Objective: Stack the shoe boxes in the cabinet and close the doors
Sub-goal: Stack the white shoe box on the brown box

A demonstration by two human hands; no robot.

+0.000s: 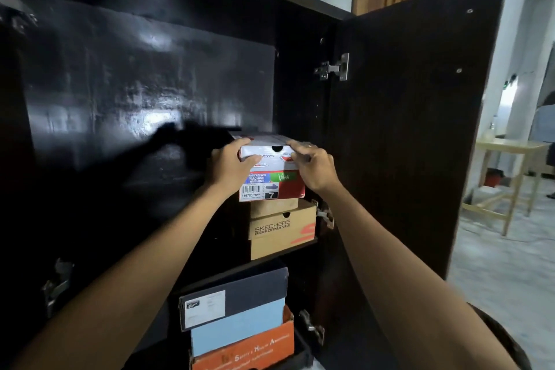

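Up on the cabinet's point(150, 69) upper shelf, both hands grasp the white-and-red Skechers box point(271, 180) at its lid end. The left hand point(231, 164) curls round the box's left front corner, fingers reaching over the lid's top edge and thumb pressed on the front face. The right hand point(313, 164) takes the right front corner the same way, fingers hooked over the lid, a ring showing on one of them. Each grip is clenched on the box, not released.

That box sits on top of a brown Skechers Performance box point(280, 230), which rests on the shelf close against the cabinet's right inner wall. The upper box sits a little left of the brown one, its labelled end facing out.

Below the shelf stands another stack: a navy-lidded box with a pale blue body point(235, 309) above an orange box point(246, 348), with something dark beneath them that I cannot make out.

The right door point(420, 114) stands wide open, its hinge point(335, 67) visible near the top. Left of the boxes the shelf space is dark and glossy. Beyond the door, a pale wooden worktop point(510, 147) stands on the tiled floor point(504, 264).
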